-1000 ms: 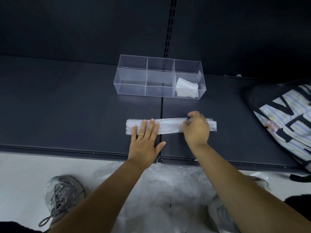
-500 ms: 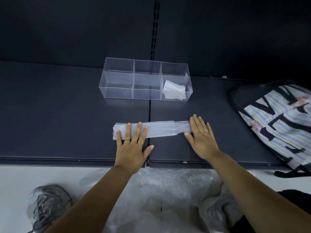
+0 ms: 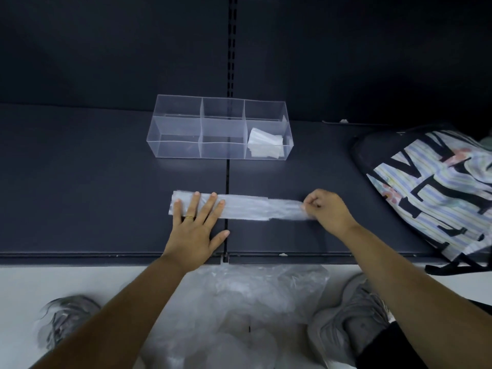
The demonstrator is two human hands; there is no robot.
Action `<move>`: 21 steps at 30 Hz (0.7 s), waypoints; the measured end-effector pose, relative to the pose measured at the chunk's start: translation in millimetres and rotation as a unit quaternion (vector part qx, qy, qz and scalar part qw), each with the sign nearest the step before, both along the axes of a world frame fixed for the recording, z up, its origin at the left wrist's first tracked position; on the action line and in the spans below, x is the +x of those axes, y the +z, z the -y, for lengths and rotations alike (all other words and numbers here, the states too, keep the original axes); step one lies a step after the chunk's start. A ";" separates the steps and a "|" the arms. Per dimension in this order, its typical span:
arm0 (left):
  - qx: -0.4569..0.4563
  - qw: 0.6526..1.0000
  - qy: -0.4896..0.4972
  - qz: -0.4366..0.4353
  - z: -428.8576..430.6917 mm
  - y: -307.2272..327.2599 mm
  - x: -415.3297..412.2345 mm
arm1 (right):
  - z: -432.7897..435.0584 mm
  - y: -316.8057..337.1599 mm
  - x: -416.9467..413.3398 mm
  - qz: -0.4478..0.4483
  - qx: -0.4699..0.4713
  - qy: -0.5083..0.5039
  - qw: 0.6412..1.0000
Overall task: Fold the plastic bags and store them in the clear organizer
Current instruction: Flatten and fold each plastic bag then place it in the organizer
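Note:
A plastic bag folded into a long narrow strip (image 3: 247,207) lies flat across the dark shelf (image 3: 80,182). My left hand (image 3: 197,227) rests flat with spread fingers on the strip's left end. My right hand (image 3: 326,210) is closed, pinching the strip's right end. Behind the strip stands the clear organizer (image 3: 221,127) with three compartments; a folded white bag (image 3: 265,143) sits in its right compartment, and the left and middle ones hold nothing.
A patterned tote bag (image 3: 436,187) lies on the shelf at the right. A heap of loose clear plastic bags (image 3: 250,310) sits on the floor below the shelf edge, between my two grey shoes (image 3: 351,318).
My right hand was flat on the strip's right end half a second ago; now it is curled and pinches that end. The left hand stays pressed on the left end.

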State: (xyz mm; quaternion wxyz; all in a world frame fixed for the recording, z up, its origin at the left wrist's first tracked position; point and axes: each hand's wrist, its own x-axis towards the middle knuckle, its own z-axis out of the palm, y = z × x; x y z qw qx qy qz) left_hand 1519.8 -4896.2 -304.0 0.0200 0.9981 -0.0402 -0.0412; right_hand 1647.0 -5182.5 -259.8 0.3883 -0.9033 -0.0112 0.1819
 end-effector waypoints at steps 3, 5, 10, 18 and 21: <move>-0.052 0.998 -0.040 -0.003 8.7 9.5 -2.4 | 10.4 15.2 -24.5 -0.113 0.065 -0.032 0.991; -0.130 0.989 -0.069 -0.016 36.7 14.3 -5.6 | 11.3 26.4 -41.0 -0.179 0.083 -0.054 0.979; -0.346 0.936 -0.029 0.067 121.3 33.6 -19.8 | -8.4 59.9 -68.7 -0.308 0.137 -0.002 0.941; -0.714 0.667 0.206 -0.053 103.7 78.4 -15.9 | -21.6 71.5 -43.2 -0.125 0.174 0.053 0.975; -0.737 0.624 0.227 -0.122 79.6 80.8 -8.1 | -40.2 52.9 -43.0 -0.232 0.264 0.112 0.929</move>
